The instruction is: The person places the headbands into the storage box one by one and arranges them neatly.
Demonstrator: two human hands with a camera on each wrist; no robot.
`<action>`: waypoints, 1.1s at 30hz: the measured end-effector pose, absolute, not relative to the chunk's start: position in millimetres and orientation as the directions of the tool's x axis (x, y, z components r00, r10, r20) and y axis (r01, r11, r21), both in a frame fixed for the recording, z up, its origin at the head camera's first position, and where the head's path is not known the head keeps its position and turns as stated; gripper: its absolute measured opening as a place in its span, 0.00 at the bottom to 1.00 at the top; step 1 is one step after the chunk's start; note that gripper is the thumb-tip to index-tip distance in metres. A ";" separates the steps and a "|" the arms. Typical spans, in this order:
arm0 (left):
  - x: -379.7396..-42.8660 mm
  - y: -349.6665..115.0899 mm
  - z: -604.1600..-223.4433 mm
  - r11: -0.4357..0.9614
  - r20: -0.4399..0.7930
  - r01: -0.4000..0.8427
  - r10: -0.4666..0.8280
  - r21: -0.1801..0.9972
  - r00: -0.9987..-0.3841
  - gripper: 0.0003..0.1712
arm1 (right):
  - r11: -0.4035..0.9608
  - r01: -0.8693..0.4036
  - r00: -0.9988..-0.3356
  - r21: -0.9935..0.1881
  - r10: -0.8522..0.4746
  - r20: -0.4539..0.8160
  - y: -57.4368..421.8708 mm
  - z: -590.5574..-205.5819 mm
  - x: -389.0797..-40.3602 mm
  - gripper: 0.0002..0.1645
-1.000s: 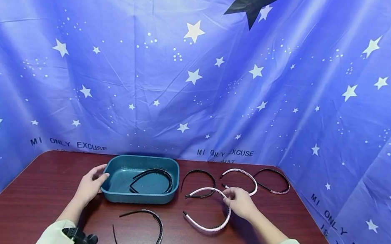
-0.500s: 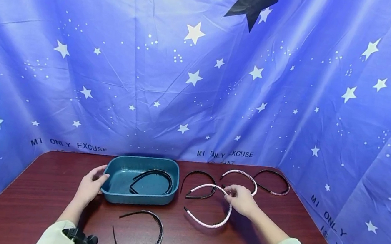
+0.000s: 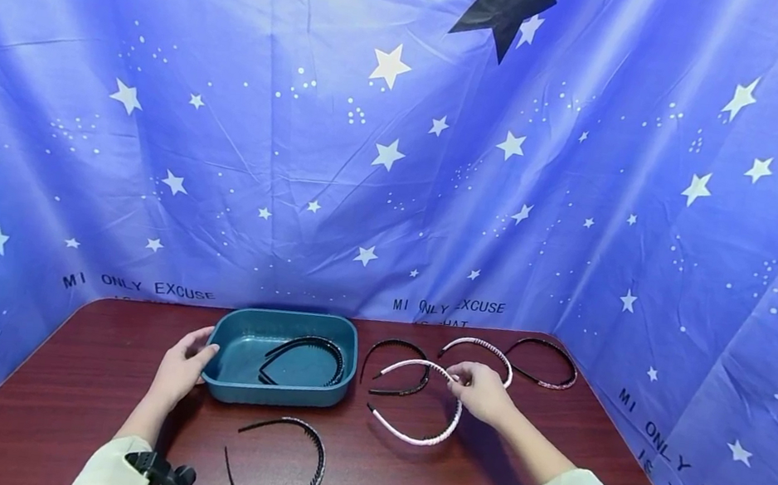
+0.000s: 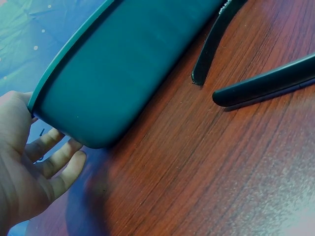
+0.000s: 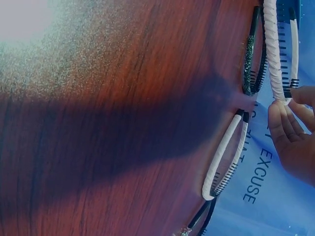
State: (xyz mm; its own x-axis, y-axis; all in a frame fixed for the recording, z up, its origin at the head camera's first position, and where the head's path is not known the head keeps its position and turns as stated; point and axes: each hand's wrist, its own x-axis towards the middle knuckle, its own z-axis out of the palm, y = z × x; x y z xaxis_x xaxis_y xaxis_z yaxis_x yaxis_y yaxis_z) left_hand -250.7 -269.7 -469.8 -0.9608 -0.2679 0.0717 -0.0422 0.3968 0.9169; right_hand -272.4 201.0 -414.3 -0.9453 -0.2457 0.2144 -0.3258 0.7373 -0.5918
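My right hand [image 3: 483,395] pinches a pale pink toothed headband [image 3: 416,441] by its curved side, above the table. In the right wrist view, the thumb and fingers of the right hand [image 5: 298,140] meet on the wrapped band. My left hand [image 3: 180,366] holds the left end of a teal plastic box [image 3: 271,397], thumb at the rim and fingers outside, seen also in the left wrist view. Black headbands [image 3: 306,339] lie inside the box toward its right; their exact number is hard to tell.
A glittery black toothed headband [image 3: 320,475] lies in front of the box. Right of the box lie a dark headband [image 3: 400,341], another pink one [image 3: 508,365] and a black-and-red one [image 3: 557,382]. Starry blue cloth [image 3: 329,141] walls the table's back and sides.
My right hand has lifted the pink headband slightly, its free ends rising over the dark headband behind. The left hand and the box have stayed in place.
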 end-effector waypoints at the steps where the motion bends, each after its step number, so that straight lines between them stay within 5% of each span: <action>1: -250.9 -269.9 -469.9 0.396 0.071 -0.042 -0.267 0.917 -0.961 0.26 | 0.737 -0.328 -0.945 -0.591 -0.247 0.216 200.8 -414.1 -272.4 0.11; 33: -251.8 -270.7 -470.1 0.385 0.067 -0.042 -0.264 0.922 -0.962 0.26 | 0.746 -0.311 -0.949 -0.589 -0.216 0.228 190.2 -406.8 -282.8 0.10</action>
